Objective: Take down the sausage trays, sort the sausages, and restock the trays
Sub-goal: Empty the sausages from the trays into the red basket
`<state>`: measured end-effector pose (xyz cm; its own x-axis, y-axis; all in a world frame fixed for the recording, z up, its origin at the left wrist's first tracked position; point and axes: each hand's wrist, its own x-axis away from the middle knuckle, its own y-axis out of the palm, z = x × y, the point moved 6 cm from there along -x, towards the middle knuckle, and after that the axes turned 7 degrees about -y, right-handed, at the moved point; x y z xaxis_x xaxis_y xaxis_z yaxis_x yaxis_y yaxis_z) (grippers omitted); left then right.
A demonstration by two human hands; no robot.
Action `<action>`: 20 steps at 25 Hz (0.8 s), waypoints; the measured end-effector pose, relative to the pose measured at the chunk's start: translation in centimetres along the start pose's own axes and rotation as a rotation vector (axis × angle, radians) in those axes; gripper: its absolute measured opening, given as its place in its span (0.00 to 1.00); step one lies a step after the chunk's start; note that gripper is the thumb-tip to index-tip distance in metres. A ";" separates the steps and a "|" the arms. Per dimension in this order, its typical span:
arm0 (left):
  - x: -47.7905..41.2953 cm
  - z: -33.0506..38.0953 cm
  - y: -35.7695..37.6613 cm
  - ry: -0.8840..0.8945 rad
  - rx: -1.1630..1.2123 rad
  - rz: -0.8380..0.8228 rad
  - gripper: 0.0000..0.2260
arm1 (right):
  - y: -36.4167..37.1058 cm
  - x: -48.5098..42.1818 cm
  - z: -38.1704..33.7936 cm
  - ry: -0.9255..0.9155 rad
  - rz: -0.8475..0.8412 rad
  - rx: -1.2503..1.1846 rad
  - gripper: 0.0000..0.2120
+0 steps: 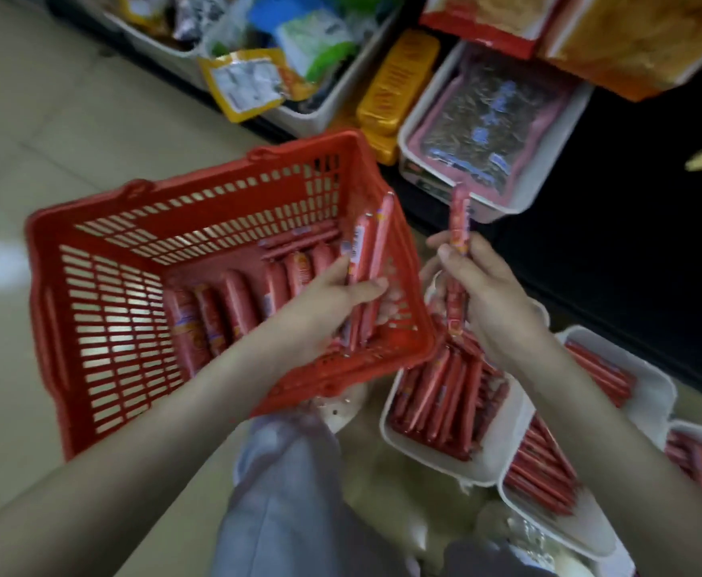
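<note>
While you hold a bundle of thin sausage sticks (pixel 366 260) in your left hand (pixel 336 297), fingers curled round their middle over the near corner of the red basket (pixel 49 318), their ends fan out above and below your grip. If those fingers loosen, I would expect the sticks to slide down among the fatter sausages (pixel 232 314) lying side by side on the basket's floor, and the two kinds would be mixed together.

Your right hand (pixel 486 297) pinches what looks like one or two more thin sticks (pixel 459 222), held upright between the basket and the shelf; blur keeps me from counting them. They hang just above the nearest white tray (pixel 480 468), which is packed with rows of thin sticks (pixel 436 393) and sits against the basket's corner. Let one go carelessly and it may land crosswise on the rows, or roll over the rim onto the floor (pixel 28 139).

That tray seems to overlap the next tray (pixel 565 530), with more trays crowded beyond it to your right. A nudge from your forearm or your knee (pixel 282 472) could tilt one and spill a row.

Watch the upper end of the right-hand stick too. It points close to the rim of a shelf bin (pixel 520 204) holding pink packets, so a hurried reach could knock that bin or leave a stick in the wrong place.
</note>
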<state>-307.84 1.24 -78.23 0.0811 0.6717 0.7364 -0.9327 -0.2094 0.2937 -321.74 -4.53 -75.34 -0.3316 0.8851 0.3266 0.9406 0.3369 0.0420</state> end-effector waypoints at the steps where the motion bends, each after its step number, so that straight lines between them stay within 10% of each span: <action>1: -0.2 0.5 -2.6 -0.007 0.042 0.047 0.08 | 1.8 -1.2 0.2 -0.001 -0.042 0.029 0.05; 8: -4.4 -2.7 -21.6 -0.156 -0.284 0.520 0.07 | 13.1 -10.1 11.8 -0.037 -0.555 0.965 0.17; 13: -7.1 -6.3 -23.3 -0.250 -0.848 0.458 0.11 | 16.4 -9.7 20.1 0.061 -0.968 1.408 0.27; 20: -11.9 -7.9 -19.3 -0.086 -1.110 0.395 0.13 | 13.3 -10.5 19.9 0.125 -0.829 1.288 0.20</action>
<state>-293.63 2.90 -97.47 -0.2981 0.6396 0.7085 -0.6899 0.3686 -0.6230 -307.24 -2.98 -97.01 -0.6434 0.3050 0.7022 -0.2206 0.8045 -0.5515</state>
